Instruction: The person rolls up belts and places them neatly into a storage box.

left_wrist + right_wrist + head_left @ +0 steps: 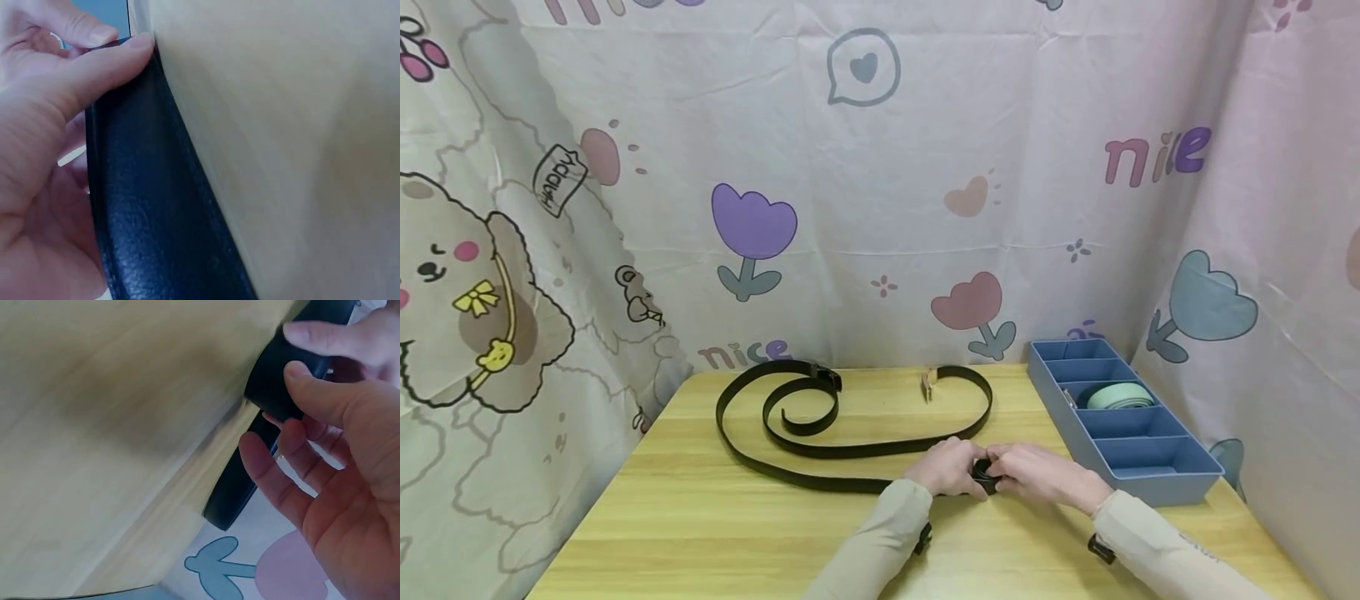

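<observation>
Both hands are together near the table's front right. My left hand (949, 467) pinches a black leather belt (805, 481), its thumb lying along the strap's edge in the left wrist view. From the other side my right hand (1041, 473) grips the rolled end (272, 378) of this belt between thumb and fingers. The strap runs left from the hands and curves back to a dark buckle (827, 377). A second black belt (880, 450) lies behind it on edge, loosely curled at its left end, with a gold-toned buckle (928, 385) at the other.
A blue-grey divided box (1075, 446) stands at the table's right edge. One of its compartments holds a rolled mint-green belt (1120, 397). The wooden table (700, 533) ends at a printed curtain (865, 167) behind and at the sides.
</observation>
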A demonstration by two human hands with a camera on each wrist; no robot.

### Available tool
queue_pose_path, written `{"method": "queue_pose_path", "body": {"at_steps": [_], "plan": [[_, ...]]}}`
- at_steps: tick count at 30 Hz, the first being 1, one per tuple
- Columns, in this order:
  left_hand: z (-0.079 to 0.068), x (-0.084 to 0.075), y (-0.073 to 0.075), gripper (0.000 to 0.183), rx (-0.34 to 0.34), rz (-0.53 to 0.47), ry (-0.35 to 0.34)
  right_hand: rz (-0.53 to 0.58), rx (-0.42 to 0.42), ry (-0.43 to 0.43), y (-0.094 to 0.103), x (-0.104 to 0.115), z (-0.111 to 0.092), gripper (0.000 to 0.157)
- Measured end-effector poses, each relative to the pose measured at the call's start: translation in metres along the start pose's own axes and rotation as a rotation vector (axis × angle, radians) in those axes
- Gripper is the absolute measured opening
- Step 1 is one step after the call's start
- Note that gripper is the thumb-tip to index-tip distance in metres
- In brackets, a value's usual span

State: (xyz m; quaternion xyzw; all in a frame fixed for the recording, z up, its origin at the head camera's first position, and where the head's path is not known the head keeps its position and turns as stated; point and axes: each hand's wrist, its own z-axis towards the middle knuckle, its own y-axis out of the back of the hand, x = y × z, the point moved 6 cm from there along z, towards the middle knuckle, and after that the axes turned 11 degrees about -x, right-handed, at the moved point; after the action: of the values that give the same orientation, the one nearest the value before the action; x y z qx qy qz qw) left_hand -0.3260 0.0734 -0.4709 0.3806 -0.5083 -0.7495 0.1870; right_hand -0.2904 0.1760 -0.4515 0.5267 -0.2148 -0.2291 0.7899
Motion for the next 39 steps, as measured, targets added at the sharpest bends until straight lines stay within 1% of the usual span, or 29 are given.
{"method": "queue_pose_path", "body": {"at_steps": [2,6,9,11,14,17,18,20,23,25,27,30,33,36,39], "plan": [[0.000,-0.001,0.002,0.026,-0.040,0.045,0.004,-0.018,0.006,-0.035,-0.002,0.000,0.001,0.013],[0.001,0.000,0.004,0.026,-0.109,0.130,0.049,-0.024,-0.024,-0.109,-0.004,0.001,0.003,0.007],[0.000,0.001,0.004,0.029,-0.127,0.143,0.068,0.010,-0.056,-0.112,-0.004,0.003,0.004,0.007],[-0.001,0.001,0.004,0.029,-0.116,0.118,0.048,0.035,-0.064,-0.092,-0.003,0.004,0.005,0.011],[-0.002,0.004,0.002,0.029,-0.042,0.039,0.011,0.045,-0.053,-0.052,-0.002,0.003,0.006,0.018],[-0.004,0.007,0.002,0.034,0.028,-0.034,0.014,0.032,-0.050,-0.006,-0.001,0.003,0.007,0.022],[-0.004,0.008,0.002,0.034,0.035,-0.055,0.021,0.026,-0.050,0.005,-0.001,0.003,0.008,0.023],[-0.005,0.008,0.004,0.031,0.015,-0.078,0.036,0.015,-0.056,0.018,0.000,0.003,0.007,0.023],[-0.004,0.008,0.005,0.023,-0.042,-0.088,0.052,0.007,-0.054,0.001,0.000,0.003,0.007,0.020],[-0.004,0.009,0.004,0.022,-0.060,-0.099,0.066,0.004,-0.053,-0.002,0.000,0.002,0.006,0.020],[-0.004,0.009,0.003,0.024,-0.054,-0.105,0.076,0.001,-0.046,0.006,0.000,0.002,0.007,0.021],[-0.005,0.009,0.001,0.030,-0.028,-0.127,0.094,-0.001,-0.028,0.047,-0.001,0.002,0.008,0.026],[-0.005,0.010,0.000,0.030,-0.010,-0.127,0.110,0.004,-0.010,0.082,-0.001,0.002,0.008,0.028],[-0.003,0.010,0.000,0.029,-0.013,-0.129,0.126,0.012,-0.023,0.104,0.000,0.003,0.009,0.030],[-0.001,0.010,0.002,0.031,-0.040,-0.122,0.146,0.001,-0.048,0.081,0.001,0.005,0.010,0.025]]}}
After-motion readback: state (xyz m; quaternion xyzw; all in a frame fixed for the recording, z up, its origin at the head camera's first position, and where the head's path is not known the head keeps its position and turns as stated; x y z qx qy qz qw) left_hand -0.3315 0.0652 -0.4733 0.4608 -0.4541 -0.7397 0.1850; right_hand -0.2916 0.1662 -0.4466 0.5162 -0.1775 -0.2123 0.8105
